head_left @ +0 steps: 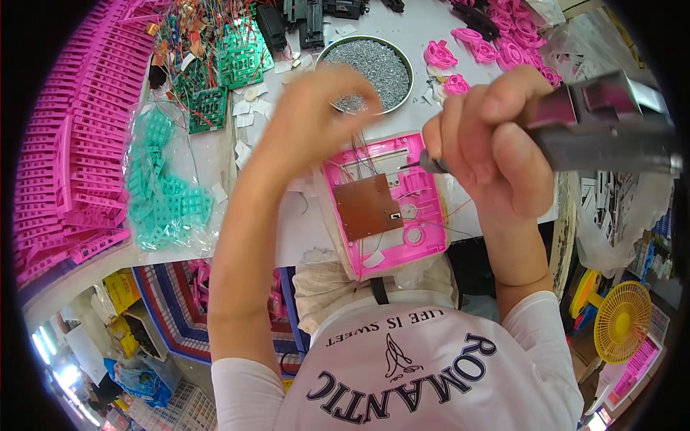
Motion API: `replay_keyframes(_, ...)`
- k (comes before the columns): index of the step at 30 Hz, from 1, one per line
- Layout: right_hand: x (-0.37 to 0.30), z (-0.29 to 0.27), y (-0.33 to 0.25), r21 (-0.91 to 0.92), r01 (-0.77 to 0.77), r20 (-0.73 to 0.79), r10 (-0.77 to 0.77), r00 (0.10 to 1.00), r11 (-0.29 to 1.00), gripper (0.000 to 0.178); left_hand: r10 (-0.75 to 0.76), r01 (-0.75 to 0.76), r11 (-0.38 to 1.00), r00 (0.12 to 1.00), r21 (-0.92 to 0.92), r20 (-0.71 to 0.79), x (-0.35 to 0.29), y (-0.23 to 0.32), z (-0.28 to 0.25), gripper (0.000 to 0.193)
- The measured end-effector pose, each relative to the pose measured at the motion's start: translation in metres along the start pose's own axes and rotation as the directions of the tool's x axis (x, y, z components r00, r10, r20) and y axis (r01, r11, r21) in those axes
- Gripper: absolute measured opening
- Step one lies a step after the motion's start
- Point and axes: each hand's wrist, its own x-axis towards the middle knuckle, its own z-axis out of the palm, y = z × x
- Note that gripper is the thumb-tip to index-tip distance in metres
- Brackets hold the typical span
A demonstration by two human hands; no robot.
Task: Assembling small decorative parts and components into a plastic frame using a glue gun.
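Observation:
My right hand [496, 136] is closed around a dark electric screwdriver [589, 133], its thin bit pointing left over a pink plastic housing [429, 215]. In the housing lies a brown circuit board [368, 207] with wires running from its upper edge. My left hand [323, 115] is smeared by motion, at the near left edge of a round dish [411, 79] full of small silver screws [370, 65]. Whether its fingers hold anything cannot be made out. The housing sits at the table's near edge, against my lap.
Stacked pink plastic parts [86, 129] rise at the left. Beside them are a bag of teal rubber keypads [162, 187] and green circuit boards [241, 57] with tangled wires. Black parts [309, 25] lie at the back, round pink pieces [510, 47] at the back right. A yellow fan [622, 322] stands lower right.

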Motion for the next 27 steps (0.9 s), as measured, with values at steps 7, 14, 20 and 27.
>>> replay_keyframes(7, -0.002, -0.007, -0.001, -0.077, -0.052, 0.012, 0.054, 0.998, 0.996, 0.020, -0.048, 0.037, 0.784, 0.999, 0.620, 0.002, 0.039, -0.048, 0.012, 0.017)
replay_keyframes(14, -0.010, 0.002, 0.015, -0.090, -0.060, -0.017, 0.058, 0.998, 0.994, 0.021, -0.029, -0.085, 0.756, 0.986, 0.649, 0.163, 0.050, -0.045, 0.015, 0.017)
replay_keyframes(20, -0.018, 0.014, 0.029, -0.135, -0.078, 0.005, 0.080, 0.997, 0.988, 0.020, -0.098, 0.092, 0.705, 0.995, 0.703, -0.032, 0.059, -0.053, 0.006, 0.030)
replay_keyframes(27, -0.031, 0.023, 0.035, -0.184, -0.098, 0.002, 0.100, 0.995, 0.978, 0.021, -0.315, 0.298, 0.943, 0.942, -0.146, -0.114, -0.017, 0.031, -0.012, 0.012)
